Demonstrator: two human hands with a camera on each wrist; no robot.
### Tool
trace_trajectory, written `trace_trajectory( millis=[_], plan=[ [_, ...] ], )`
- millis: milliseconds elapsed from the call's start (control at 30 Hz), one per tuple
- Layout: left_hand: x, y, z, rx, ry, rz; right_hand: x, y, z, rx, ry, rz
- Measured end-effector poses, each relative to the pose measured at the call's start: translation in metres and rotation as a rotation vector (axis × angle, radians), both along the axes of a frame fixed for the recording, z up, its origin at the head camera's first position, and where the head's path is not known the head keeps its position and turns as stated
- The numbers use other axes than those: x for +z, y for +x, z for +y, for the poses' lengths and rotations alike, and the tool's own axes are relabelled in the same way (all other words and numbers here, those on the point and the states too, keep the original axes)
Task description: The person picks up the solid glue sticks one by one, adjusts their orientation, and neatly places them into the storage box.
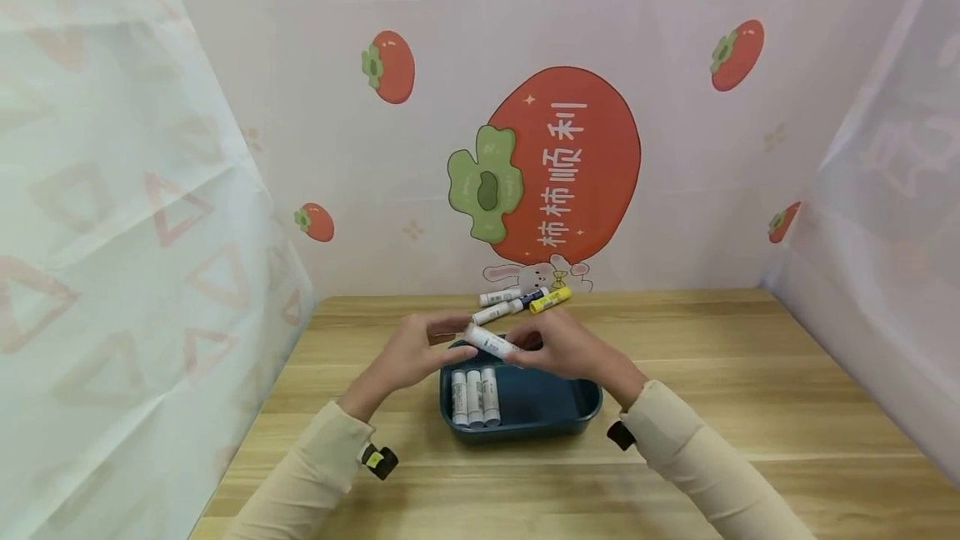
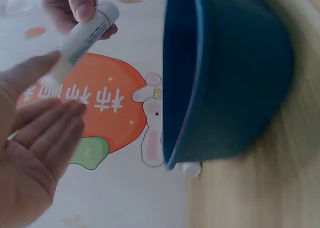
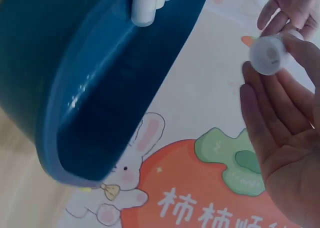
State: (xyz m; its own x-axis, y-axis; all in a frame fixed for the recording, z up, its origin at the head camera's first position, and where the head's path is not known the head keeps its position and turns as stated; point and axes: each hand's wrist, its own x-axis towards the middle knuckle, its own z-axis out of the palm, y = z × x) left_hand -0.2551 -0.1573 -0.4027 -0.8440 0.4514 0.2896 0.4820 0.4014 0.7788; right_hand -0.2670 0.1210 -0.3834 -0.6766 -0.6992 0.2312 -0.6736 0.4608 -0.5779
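My right hand [image 1: 564, 348] pinches a white glue stick [image 1: 491, 342] between thumb and fingers, tilted above the back of a dark blue bin [image 1: 517, 433]. At the other end of the stick is my left hand [image 1: 405, 354]; its fingers are spread and straight, with the thumb at the stick's end [image 2: 62, 65]. From the right wrist view, the round end of the glue stick [image 3: 267, 55] faces the camera. Three white glue sticks [image 1: 475, 398] lie side by side in the bin's left part.
Behind the bin lie more sticks: white ones [image 1: 491, 312], a dark blue one [image 1: 532, 298] and a yellow one [image 1: 551, 300]. They are close to the back wall [image 1: 337, 148], which bears persimmon prints. The wooden table [image 1: 712, 407] extends to both sides.
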Motion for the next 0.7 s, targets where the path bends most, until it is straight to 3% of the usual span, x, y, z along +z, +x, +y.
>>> trace_trajectory(
  millis=[133,267,367,500,700],
  plan=[
    [-0.004,0.003,0.008,-0.050,0.297,-0.174,-0.005,0.003,-0.002,0.002,-0.159,-0.019],
    [-0.011,0.009,0.021,-0.072,0.508,-0.230,-0.013,0.009,-0.006,0.004,-0.269,-0.023],
    [-0.014,0.013,0.027,-0.057,0.598,-0.241,-0.019,0.013,-0.009,-0.017,-0.315,-0.051],
    [-0.015,0.012,0.027,-0.027,0.582,-0.258,-0.025,0.014,-0.011,-0.034,-0.319,-0.104],
    [-0.009,0.008,0.025,0.005,0.383,-0.190,-0.022,0.012,-0.012,-0.039,-0.274,-0.108]
  ],
)
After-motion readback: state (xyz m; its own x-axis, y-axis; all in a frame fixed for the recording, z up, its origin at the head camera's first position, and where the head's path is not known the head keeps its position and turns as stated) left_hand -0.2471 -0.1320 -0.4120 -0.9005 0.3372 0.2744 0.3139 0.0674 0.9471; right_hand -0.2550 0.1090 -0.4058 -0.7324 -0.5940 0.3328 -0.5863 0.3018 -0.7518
